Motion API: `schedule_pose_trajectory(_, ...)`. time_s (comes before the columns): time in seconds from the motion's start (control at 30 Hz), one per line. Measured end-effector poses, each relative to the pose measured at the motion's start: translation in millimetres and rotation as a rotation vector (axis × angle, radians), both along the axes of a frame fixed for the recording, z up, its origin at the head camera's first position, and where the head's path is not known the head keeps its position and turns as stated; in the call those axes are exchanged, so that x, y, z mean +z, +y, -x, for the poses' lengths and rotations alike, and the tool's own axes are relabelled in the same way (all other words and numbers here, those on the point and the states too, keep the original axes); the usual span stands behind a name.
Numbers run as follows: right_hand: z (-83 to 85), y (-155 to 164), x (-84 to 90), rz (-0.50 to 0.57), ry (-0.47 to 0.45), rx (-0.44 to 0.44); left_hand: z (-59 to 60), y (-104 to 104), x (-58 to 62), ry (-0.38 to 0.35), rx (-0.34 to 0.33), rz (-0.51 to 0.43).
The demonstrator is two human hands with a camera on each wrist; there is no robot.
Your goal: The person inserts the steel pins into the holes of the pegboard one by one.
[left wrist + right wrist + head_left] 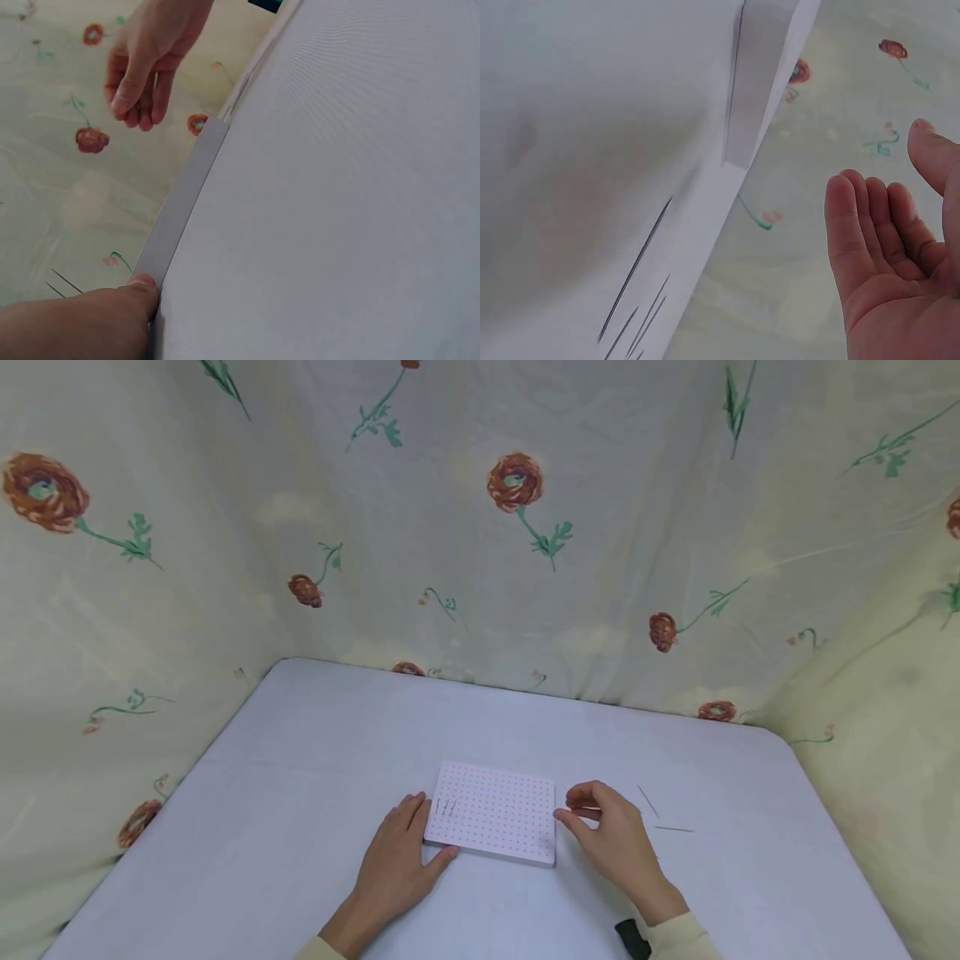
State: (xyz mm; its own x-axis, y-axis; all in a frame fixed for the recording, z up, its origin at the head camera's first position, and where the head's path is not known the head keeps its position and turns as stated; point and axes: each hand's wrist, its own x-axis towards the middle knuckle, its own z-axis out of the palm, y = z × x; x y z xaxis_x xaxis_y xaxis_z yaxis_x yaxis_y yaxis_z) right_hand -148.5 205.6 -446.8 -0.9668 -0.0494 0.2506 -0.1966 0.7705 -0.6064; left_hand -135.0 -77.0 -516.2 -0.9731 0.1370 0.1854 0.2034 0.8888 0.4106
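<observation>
A white board (495, 814) dotted with small holes lies flat on the table, and a few thin pins (446, 807) stand in its left part. My left hand (408, 843) rests flat on the table against the board's left edge, thumb (124, 309) at the front corner. Just off the board's right edge hovers my right hand (583, 812), fingers loosely curled. The right wrist view shows that hand (889, 244) with an empty palm and the thumb apart from the fingers. Loose pins (660, 814) lie on the table right of it.
The pale grey table (300, 793) has rounded far corners and is walled in by a flowered cloth (517, 527) at the back and both sides. In the right wrist view several loose pins (634, 274) lie close together on the table surface.
</observation>
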Motion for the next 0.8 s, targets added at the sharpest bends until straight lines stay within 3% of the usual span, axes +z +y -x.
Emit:
schedule_pose_trajectory(0.4, -31.6, 44, -6.2, -0.025, 0.132, -0.12, -0.5, 0, 1.9, -0.013, -0.007, -0.003)
schedule_pose_trajectory(0.8, -58.6, 67, -10.8, -0.076, 0.049, -0.259, -0.2, 0, 0.8, -0.022, -0.003, -0.01)
